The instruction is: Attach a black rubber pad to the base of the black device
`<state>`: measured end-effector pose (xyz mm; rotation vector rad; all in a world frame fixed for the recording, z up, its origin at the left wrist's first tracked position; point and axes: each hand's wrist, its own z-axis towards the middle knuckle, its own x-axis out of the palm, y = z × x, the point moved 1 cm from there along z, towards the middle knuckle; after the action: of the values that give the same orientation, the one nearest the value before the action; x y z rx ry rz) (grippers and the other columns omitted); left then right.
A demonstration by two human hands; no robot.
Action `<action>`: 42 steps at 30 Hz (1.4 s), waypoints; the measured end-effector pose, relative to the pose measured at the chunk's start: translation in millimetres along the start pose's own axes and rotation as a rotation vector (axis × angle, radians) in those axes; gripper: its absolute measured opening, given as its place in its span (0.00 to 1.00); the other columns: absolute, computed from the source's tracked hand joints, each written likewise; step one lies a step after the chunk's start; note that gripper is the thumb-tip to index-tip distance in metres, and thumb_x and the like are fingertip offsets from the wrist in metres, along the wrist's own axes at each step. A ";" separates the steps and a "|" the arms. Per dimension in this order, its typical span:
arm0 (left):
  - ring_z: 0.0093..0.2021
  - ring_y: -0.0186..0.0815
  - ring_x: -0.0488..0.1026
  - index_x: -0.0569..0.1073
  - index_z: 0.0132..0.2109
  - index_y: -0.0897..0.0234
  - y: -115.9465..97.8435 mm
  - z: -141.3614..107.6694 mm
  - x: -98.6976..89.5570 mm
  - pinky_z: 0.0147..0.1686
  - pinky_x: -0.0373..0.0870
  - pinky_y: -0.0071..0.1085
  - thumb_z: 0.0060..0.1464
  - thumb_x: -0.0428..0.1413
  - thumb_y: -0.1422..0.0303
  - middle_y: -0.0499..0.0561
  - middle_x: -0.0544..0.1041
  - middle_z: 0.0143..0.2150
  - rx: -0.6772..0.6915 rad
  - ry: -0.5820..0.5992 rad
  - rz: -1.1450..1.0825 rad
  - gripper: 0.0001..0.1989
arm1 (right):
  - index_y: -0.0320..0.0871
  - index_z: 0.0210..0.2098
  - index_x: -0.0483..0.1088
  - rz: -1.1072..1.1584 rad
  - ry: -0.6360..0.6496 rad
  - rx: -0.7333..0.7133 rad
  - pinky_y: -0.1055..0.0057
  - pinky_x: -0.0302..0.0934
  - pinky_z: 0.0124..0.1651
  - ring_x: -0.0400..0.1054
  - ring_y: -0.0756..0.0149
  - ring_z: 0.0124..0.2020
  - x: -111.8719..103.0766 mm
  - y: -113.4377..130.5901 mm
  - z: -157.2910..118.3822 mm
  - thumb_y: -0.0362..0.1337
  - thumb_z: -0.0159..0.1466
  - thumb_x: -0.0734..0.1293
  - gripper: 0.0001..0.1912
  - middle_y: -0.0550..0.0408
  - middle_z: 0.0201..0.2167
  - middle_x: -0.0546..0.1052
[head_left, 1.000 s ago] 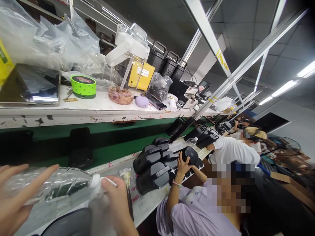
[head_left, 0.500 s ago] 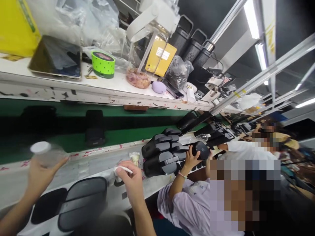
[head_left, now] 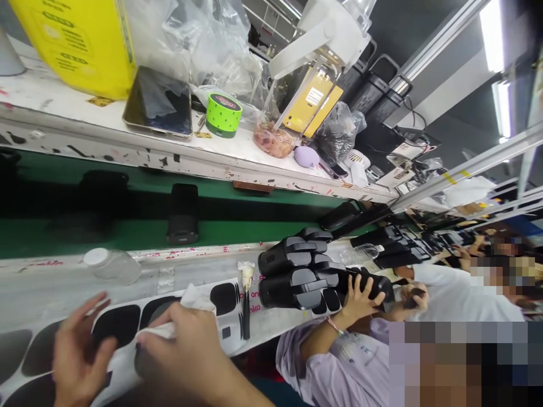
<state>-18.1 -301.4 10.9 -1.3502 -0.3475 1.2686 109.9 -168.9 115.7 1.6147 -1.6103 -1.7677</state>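
Observation:
My right hand (head_left: 186, 353) grips a crumpled white cloth (head_left: 193, 299) and presses it against a dark rounded part at the bench's near edge. My left hand (head_left: 78, 353) rests with spread fingers on the white sheet of black oval stickers (head_left: 220, 316), holding nothing. A clear plastic bottle (head_left: 111, 264) with a white cap lies on the grey bench above my left hand. A small brush (head_left: 246, 294) lies on the sheet to the right.
Stacked black casings (head_left: 292, 271) stand at mid bench. A co-worker in a lilac shirt (head_left: 339, 362) handles one beside them. A green conveyor belt (head_left: 127, 232) carries black devices. The shelf (head_left: 106, 147) above holds a tablet, green tin, yellow container and plastic bags.
My left hand set the clear bottle down on the bench and came to the sticker sheet. My right hand brought the cloth down onto the dark part. The view tilted downward.

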 end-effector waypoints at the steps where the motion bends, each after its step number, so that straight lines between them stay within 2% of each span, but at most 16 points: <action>1: 0.62 0.59 0.62 0.53 0.66 0.53 -14.1 -10.2 3.7 0.62 0.61 0.60 0.55 0.51 0.46 0.61 0.60 0.64 0.082 0.120 -0.080 0.36 | 0.50 0.41 0.73 -0.031 0.013 0.026 0.60 0.60 0.50 0.74 0.52 0.45 -4.5 2.8 -1.4 0.51 0.64 0.65 0.14 0.55 0.38 0.80; 3: 0.65 0.59 0.57 0.51 0.66 0.48 -37.4 -22.0 13.8 0.64 0.54 0.63 0.52 0.53 0.43 0.58 0.59 0.65 0.126 0.310 -0.187 0.38 | 0.46 0.41 0.74 -0.104 0.004 0.037 0.56 0.61 0.49 0.74 0.48 0.44 -13.0 8.0 -3.2 0.47 0.67 0.61 0.15 0.49 0.37 0.80; 6: 0.64 0.55 0.58 0.50 0.65 0.46 -53.2 -23.6 26.6 0.64 0.55 0.61 0.55 0.52 0.48 0.56 0.58 0.65 -0.013 0.421 -0.263 0.34 | 0.43 0.41 0.78 0.073 0.039 -0.043 0.64 0.63 0.47 0.75 0.55 0.40 -23.0 12.8 -3.6 0.43 0.67 0.62 0.14 0.49 0.36 0.81; 9: 0.63 0.55 0.59 0.50 0.65 0.49 -53.8 -20.7 29.7 0.62 0.58 0.60 0.55 0.51 0.49 0.57 0.58 0.64 -0.030 0.427 -0.246 0.34 | 0.44 0.38 0.80 0.368 0.114 -0.191 0.73 0.64 0.49 0.75 0.63 0.43 -31.3 13.1 -3.3 0.44 0.62 0.69 0.12 0.53 0.37 0.81; 12: 0.64 0.54 0.58 0.50 0.64 0.50 -54.8 -21.0 27.4 0.63 0.57 0.59 0.55 0.51 0.51 0.56 0.58 0.64 -0.003 0.412 -0.230 0.33 | 0.46 0.39 0.80 0.399 0.162 -0.210 0.75 0.63 0.50 0.74 0.65 0.46 -37.2 6.7 -3.0 0.41 0.61 0.70 0.09 0.55 0.40 0.81; 14: 0.63 0.54 0.59 0.51 0.63 0.50 -57.0 -22.4 26.3 0.64 0.55 0.60 0.54 0.51 0.53 0.56 0.59 0.63 -0.043 0.408 -0.263 0.32 | 0.46 0.41 0.79 0.408 0.153 -0.102 0.79 0.62 0.39 0.73 0.71 0.36 -39.0 -0.1 -2.5 0.38 0.63 0.68 0.09 0.57 0.38 0.80; 17: 0.63 0.55 0.59 0.51 0.63 0.51 -55.4 -25.1 27.1 0.64 0.54 0.61 0.52 0.51 0.54 0.56 0.58 0.63 -0.097 0.424 -0.295 0.33 | 0.45 0.40 0.76 0.355 0.105 -0.009 0.80 0.53 0.27 0.61 0.77 0.22 -36.3 -4.0 -2.2 0.39 0.63 0.66 0.09 0.60 0.33 0.79; 19: 0.64 0.55 0.57 0.51 0.64 0.52 -49.2 -26.4 28.5 0.65 0.53 0.60 0.51 0.51 0.54 0.57 0.57 0.64 -0.079 0.428 -0.272 0.34 | 0.47 0.38 0.76 0.207 0.123 -0.082 0.79 0.55 0.31 0.61 0.76 0.22 -29.2 1.5 -2.3 0.43 0.63 0.67 0.09 0.61 0.30 0.78; 21: 0.65 0.57 0.56 0.50 0.64 0.52 -42.2 -27.0 29.7 0.66 0.52 0.61 0.50 0.52 0.53 0.57 0.56 0.64 -0.046 0.442 -0.256 0.36 | 0.48 0.38 0.75 -0.010 0.115 -0.161 0.74 0.56 0.37 0.66 0.72 0.26 -20.2 10.9 -2.2 0.45 0.63 0.68 0.08 0.61 0.27 0.77; 24: 0.64 0.57 0.57 0.50 0.64 0.50 -39.6 -25.6 29.7 0.65 0.53 0.61 0.49 0.52 0.53 0.56 0.57 0.64 -0.031 0.461 -0.256 0.36 | 0.48 0.41 0.72 -0.211 0.046 -0.157 0.69 0.56 0.39 0.71 0.63 0.30 -15.2 21.5 -1.6 0.42 0.64 0.65 0.08 0.59 0.28 0.78; 28: 0.63 0.55 0.59 0.52 0.63 0.50 -48.3 -22.7 27.6 0.64 0.56 0.59 0.50 0.51 0.53 0.55 0.59 0.62 -0.049 0.420 -0.241 0.34 | 0.50 0.41 0.73 -0.053 0.108 -0.048 0.73 0.57 0.37 0.69 0.68 0.27 -34.9 15.3 -6.4 0.42 0.65 0.65 0.07 0.62 0.28 0.78; 31: 0.62 0.56 0.59 0.52 0.63 0.49 -49.6 -23.3 28.7 0.64 0.53 0.63 0.49 0.52 0.52 0.55 0.59 0.63 -0.064 0.428 -0.264 0.35 | 0.51 0.37 0.75 0.002 0.057 -0.039 0.73 0.58 0.43 0.72 0.66 0.38 -46.1 5.8 -13.4 0.44 0.64 0.68 0.06 0.61 0.36 0.80; 33: 0.63 0.57 0.58 0.51 0.63 0.49 -47.7 -24.1 29.8 0.65 0.52 0.64 0.49 0.53 0.52 0.55 0.57 0.64 -0.064 0.434 -0.282 0.36 | 0.51 0.36 0.76 -0.009 0.014 -0.088 0.71 0.57 0.50 0.72 0.65 0.45 -39.8 4.9 -15.9 0.44 0.64 0.68 0.06 0.61 0.39 0.80; 37: 0.64 0.56 0.57 0.50 0.64 0.52 -46.3 -23.5 29.0 0.64 0.56 0.58 0.50 0.52 0.51 0.56 0.56 0.64 -0.042 0.448 -0.245 0.36 | 0.48 0.35 0.75 -0.115 0.006 -0.247 0.67 0.55 0.53 0.73 0.63 0.44 -15.6 15.7 -12.0 0.44 0.63 0.70 0.07 0.59 0.41 0.80; 39: 0.64 0.56 0.57 0.50 0.64 0.52 -47.4 -22.5 27.6 0.64 0.58 0.57 0.51 0.52 0.50 0.57 0.56 0.64 -0.052 0.460 -0.237 0.36 | 0.49 0.36 0.75 -0.045 0.042 -0.200 0.69 0.57 0.49 0.73 0.65 0.41 -16.9 15.5 -5.7 0.45 0.63 0.69 0.08 0.59 0.40 0.80; 42: 0.63 0.57 0.60 0.51 0.63 0.52 -47.9 -21.8 26.7 0.63 0.57 0.60 0.50 0.53 0.46 0.58 0.59 0.64 -0.077 0.463 -0.238 0.37 | 0.46 0.35 0.76 0.164 0.004 0.034 0.76 0.58 0.37 0.71 0.70 0.29 -40.6 -5.4 7.9 0.42 0.63 0.68 0.07 0.61 0.30 0.79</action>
<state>31.6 -278.4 33.0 -1.5689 -0.2239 0.7246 120.2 -131.5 131.2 1.4531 -1.7266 -1.6612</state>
